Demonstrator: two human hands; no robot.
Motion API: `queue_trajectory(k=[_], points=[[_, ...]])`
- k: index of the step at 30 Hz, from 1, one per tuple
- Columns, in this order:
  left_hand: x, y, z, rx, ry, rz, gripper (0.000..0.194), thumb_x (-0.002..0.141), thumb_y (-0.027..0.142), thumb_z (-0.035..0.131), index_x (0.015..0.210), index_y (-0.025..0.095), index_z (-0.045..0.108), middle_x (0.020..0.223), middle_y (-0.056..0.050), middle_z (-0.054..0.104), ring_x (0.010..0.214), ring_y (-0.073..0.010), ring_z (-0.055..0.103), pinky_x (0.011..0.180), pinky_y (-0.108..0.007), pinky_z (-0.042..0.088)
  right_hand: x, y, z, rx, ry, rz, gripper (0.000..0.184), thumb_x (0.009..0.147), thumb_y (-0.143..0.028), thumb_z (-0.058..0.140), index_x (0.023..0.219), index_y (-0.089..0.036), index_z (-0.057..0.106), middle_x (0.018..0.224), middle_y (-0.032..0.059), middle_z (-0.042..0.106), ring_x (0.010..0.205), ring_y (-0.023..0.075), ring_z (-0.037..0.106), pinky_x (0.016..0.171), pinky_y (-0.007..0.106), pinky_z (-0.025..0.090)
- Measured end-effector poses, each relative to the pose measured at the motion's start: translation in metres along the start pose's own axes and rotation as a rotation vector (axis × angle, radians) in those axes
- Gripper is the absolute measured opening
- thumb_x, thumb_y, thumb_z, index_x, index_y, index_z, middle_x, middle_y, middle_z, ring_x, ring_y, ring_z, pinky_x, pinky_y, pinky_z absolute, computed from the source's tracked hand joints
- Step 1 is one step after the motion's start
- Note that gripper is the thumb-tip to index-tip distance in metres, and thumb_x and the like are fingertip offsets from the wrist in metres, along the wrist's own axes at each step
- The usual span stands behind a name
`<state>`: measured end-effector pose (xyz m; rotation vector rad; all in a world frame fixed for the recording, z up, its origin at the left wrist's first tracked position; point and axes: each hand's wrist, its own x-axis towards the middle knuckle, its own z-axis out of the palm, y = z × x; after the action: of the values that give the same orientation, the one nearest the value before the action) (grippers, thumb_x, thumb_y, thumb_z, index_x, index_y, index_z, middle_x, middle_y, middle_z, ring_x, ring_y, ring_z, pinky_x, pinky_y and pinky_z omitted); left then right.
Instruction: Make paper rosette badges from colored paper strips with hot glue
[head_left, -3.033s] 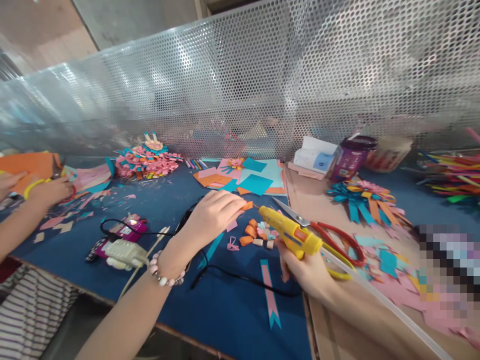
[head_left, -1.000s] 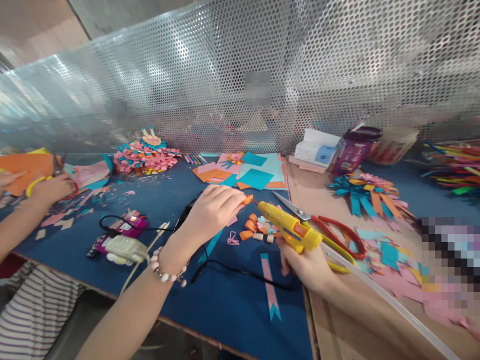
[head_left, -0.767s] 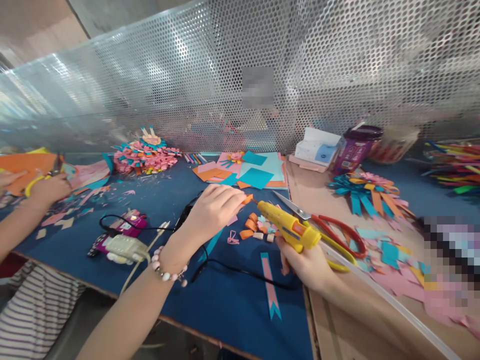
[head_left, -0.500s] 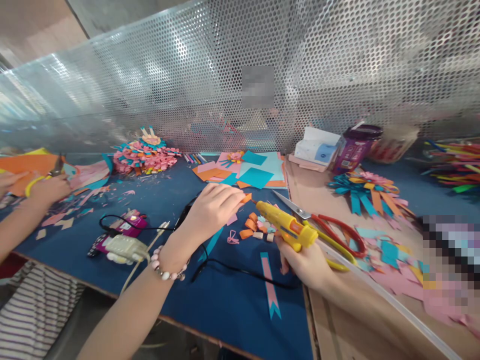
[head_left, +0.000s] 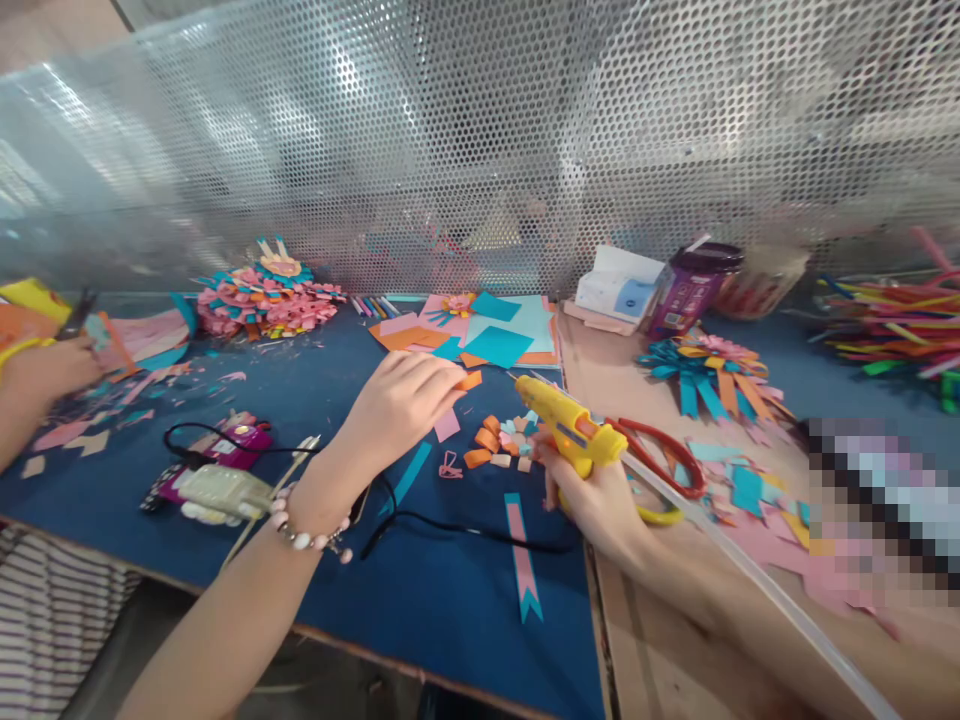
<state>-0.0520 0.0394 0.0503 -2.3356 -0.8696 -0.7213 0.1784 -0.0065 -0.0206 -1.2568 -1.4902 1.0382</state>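
My left hand (head_left: pixel 401 405), with a beaded bracelet at the wrist, pinches a small orange paper strip (head_left: pixel 470 381). My right hand (head_left: pixel 592 490) is wrapped round a yellow glue gun (head_left: pixel 562 415), its nozzle pointing left, apart from the strip. A long clear glue stick (head_left: pixel 750 565) runs back from the gun over my right forearm. Below the nozzle lies a heap of small orange, pink and white paper loops (head_left: pixel 495 440). A pink and teal notched paper strip (head_left: pixel 522 555) lies nearer me. Red-handled scissors (head_left: pixel 667 455) are partly hidden behind the gun.
Paper sheets (head_left: pixel 536 350) lie at the back before a perforated metal panel (head_left: pixel 450 130). A paper-flower cluster (head_left: pixel 274 300) and a purple cup (head_left: pixel 690 290) stand there too. A power adapter (head_left: pixel 225 492) and black cable (head_left: pixel 465 533) lie in front. At far left, another person's hand (head_left: pixel 56 370) holds scissors.
The glue gun's nozzle has drawn away to the right from the orange strip. My left hand still pinches the strip. The view has shifted slightly, and the other person's hand has moved left.
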Motion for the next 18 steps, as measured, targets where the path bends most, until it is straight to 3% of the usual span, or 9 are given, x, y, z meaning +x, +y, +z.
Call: queue_trajectory(k=[6, 10, 14, 18], points=[[-0.003, -0.011, 0.003, 0.035, -0.049, -0.041, 0.011, 0.091, 0.024, 0.054, 0.096, 0.016, 0.059, 0.097, -0.006, 0.069, 0.092, -0.0194, 0.063, 0.081, -0.033, 0.044, 0.000, -0.008, 0.001, 0.126, 0.077, -0.029, 0.029, 0.090, -0.046, 0.047, 0.094, -0.018, 0.056, 0.042, -0.0066, 0.047, 0.039, 0.0114, 0.048, 0.044, 0.023, 0.040], [-0.004, -0.016, -0.001, 0.078, 0.021, -0.095, 0.011, 0.089, 0.025, 0.057, 0.097, 0.017, 0.060, 0.097, -0.004, 0.070, 0.089, -0.0196, 0.063, 0.081, -0.034, 0.045, 0.012, -0.025, -0.004, 0.236, 0.193, -0.028, 0.033, 0.087, -0.051, 0.052, 0.094, -0.019, 0.055, 0.056, -0.0036, 0.057, 0.042, 0.0100, 0.049, 0.040, 0.022, 0.039], [-0.005, -0.014, -0.018, 0.144, 0.176, -0.285, 0.018, 0.085, 0.024, 0.062, 0.103, 0.020, 0.062, 0.098, -0.005, 0.070, 0.092, -0.0224, 0.063, 0.085, -0.037, 0.046, 0.059, -0.053, -0.002, 0.281, 0.184, -0.065, 0.038, 0.083, -0.059, 0.052, 0.091, -0.022, 0.053, 0.081, 0.0027, 0.065, 0.054, 0.0128, 0.060, 0.042, 0.023, 0.046], [-0.003, 0.000, -0.034, 0.127, 0.301, -0.387, 0.028, 0.081, 0.020, 0.066, 0.109, 0.023, 0.062, 0.105, -0.004, 0.069, 0.095, -0.0221, 0.064, 0.088, -0.037, 0.048, 0.120, -0.079, 0.035, 0.196, -0.017, -0.065, 0.050, 0.090, -0.063, 0.035, 0.103, -0.018, 0.051, 0.056, -0.0015, 0.055, 0.038, 0.0137, 0.050, 0.034, 0.025, 0.038]])
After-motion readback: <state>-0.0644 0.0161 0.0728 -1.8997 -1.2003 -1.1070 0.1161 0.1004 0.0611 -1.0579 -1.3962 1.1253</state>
